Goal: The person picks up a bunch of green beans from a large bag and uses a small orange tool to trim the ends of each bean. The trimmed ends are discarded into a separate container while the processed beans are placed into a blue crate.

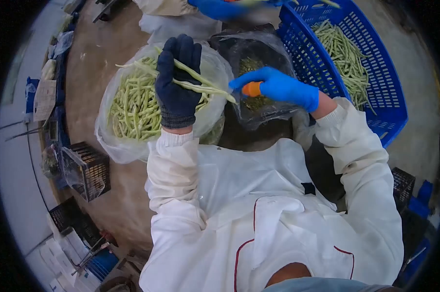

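My left hand (177,82), in a dark glove, holds a few long green bean pods (203,87) between thumb and palm, above a clear plastic bag (105,114) full of pods. My right hand (283,89), in a blue glove, is closed round an orange-handled tool (252,89) just right of the pod ends; its blade cannot be made out. Below my right hand lies a dark plastic-lined container (273,53) with small green trimmings (251,65).
At the upper right a blue perforated crate (380,63) holds many pods. A co-worker's blue-gloved hand (220,9) is at the top edge. Black crates (91,170) stand at the left, another (402,187) at the right.
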